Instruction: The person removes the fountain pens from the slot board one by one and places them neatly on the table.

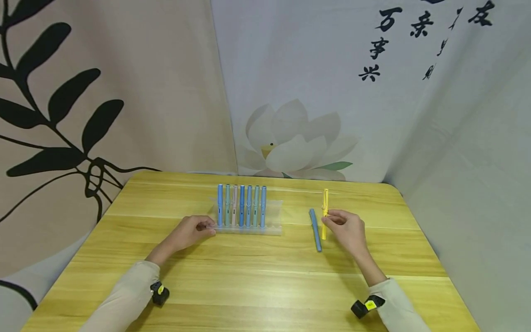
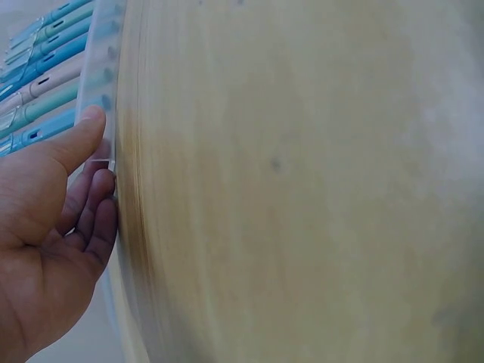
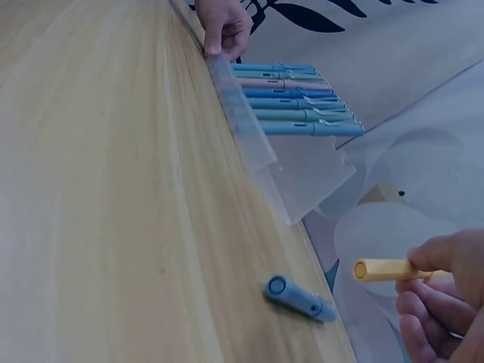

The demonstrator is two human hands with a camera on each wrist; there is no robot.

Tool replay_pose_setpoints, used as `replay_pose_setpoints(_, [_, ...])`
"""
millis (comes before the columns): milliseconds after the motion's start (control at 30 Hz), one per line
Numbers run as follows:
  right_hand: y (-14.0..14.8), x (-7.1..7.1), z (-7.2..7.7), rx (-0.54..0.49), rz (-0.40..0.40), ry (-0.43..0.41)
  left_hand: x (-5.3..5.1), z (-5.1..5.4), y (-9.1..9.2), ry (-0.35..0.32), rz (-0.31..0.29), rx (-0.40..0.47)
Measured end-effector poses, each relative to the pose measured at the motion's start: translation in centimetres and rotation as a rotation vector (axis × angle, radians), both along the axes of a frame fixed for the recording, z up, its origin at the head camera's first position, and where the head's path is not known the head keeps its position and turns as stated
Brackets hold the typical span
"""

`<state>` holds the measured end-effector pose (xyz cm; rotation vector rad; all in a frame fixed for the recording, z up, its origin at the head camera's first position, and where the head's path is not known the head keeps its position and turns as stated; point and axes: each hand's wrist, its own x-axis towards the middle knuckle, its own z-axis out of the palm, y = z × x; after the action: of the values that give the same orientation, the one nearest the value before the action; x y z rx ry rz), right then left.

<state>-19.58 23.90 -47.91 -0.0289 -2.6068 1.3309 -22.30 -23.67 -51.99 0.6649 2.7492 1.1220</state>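
A clear rack (image 1: 274,216) holds several upright pens in blue, green and pink (image 1: 234,205). The left hand (image 1: 194,230) pinches the rack's left end; in the left wrist view its thumb (image 2: 85,140) lies on the clear edge with the other fingers curled below. Between thumb and fingers, the right hand (image 1: 347,229) pinches a yellow pen (image 1: 325,203), which stands upright in the head view, to the right of the rack. In the right wrist view the yellow pen (image 3: 382,269) has its end toward the rack side. Just left of it a blue-grey pen (image 1: 315,230) lies on the table.
The wooden table (image 1: 257,286) reaches back to hanging cloths, one with dark leaves (image 1: 66,92) at the left and one with a pale lotus (image 1: 298,138) behind the rack. Black devices are strapped on both wrists.
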Motion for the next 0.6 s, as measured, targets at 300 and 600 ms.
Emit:
replay_pose_setpoints(300, [0.9, 0.2, -0.9, 0.034, -0.018, -0.086, -0.1, -0.1, -0.1, -0.007, 0.001, -0.003])
replay_pose_setpoints(600, [1.7, 0.0, -1.9, 0.079, -0.004, -0.156, -0.1, -0.1, -0.2, 0.01, -0.003, 0.01])
